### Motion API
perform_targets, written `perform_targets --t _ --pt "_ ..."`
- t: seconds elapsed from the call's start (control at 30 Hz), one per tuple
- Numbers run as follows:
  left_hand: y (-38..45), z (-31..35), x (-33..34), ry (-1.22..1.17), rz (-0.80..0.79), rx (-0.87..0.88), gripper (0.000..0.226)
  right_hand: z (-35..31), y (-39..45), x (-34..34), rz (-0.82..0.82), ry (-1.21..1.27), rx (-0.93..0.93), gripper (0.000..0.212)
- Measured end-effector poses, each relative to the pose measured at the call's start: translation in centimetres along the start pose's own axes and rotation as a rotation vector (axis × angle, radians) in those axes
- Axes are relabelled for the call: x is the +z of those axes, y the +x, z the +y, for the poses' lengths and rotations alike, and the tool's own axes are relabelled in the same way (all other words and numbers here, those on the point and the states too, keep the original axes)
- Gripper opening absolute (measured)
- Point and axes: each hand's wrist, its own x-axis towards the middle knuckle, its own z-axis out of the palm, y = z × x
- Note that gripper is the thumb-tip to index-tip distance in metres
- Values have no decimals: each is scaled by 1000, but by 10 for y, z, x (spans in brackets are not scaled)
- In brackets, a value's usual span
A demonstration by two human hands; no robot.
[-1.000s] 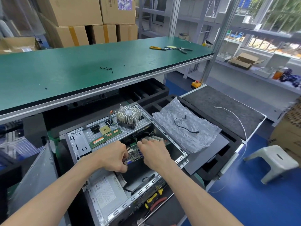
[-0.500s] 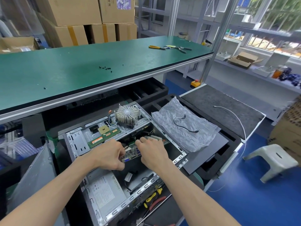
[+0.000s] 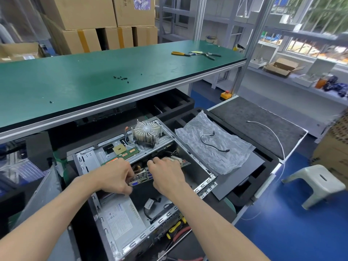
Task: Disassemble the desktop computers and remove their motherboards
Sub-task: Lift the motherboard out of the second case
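a long green bench (image 3: 79, 80) runs across the top, with a cluster of small black screws (image 3: 121, 78) near its middle and yellow-handled pliers (image 3: 180, 53) beside other hand tools (image 3: 207, 54) toward its far right end. stacked cardboard boxes (image 3: 90, 21) stand behind it. to the right, crinkled bubble wrap (image 3: 216, 147) lies on black foam and carries a short black cable (image 3: 212, 142). a white cable (image 3: 271, 134) crosses a dark mat (image 3: 250, 121). a pale plastic stool (image 3: 314, 183) stands on the blue floor (image 3: 282, 232).
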Motion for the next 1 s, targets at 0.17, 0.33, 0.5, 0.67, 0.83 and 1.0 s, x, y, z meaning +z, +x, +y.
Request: perform_targets --t 0.17,0.33,0.5,0.67,0.83,1.0 --pt "-10 -3 9 -117 70 0 36 -2 3 -5 15 11 8 26" --pt "-4 7 6 -182 61 32 35 6 1 -9 -11 44 10 30" --pt "-4 12 1 -222 68 59 36 10 3 -15 -29 66 -12 29" --pt "-6 18 -10 -246 62 66 36 13 5 -27 -41 102 -5 30" --pt "-10 29 -25 -265 64 93 38 19 5 -44 -55 125 -9 23" --pt "-13 44 -42 -290 61 156 38 25 6 -66 -49 154 -17 19"
